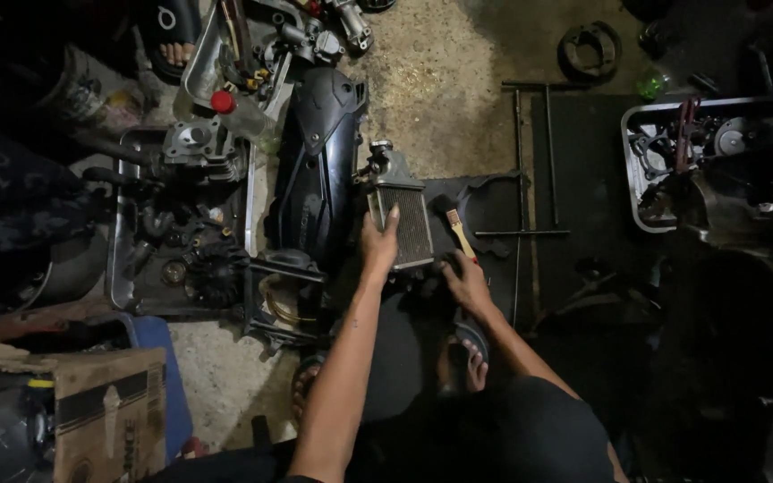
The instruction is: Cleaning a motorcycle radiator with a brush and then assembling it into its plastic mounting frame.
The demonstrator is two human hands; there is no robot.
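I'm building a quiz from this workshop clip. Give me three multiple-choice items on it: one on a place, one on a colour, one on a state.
1. Where does the left hand rest?
A. on the small finned radiator
B. on the cardboard box
C. in the metal tray

2. What colour is the round cap by the upper left tray?
A. green
B. red
C. white

3. How is the right hand engaged?
A. hanging free
B. closed in a grip on a wooden-handled brush
C. flat on the concrete floor

Answers:
1 A: the fingers lie against the radiator's fins.
2 B: the cap is bright red against the grey metal.
3 B: the pale handle sticks up out of the closed fingers.
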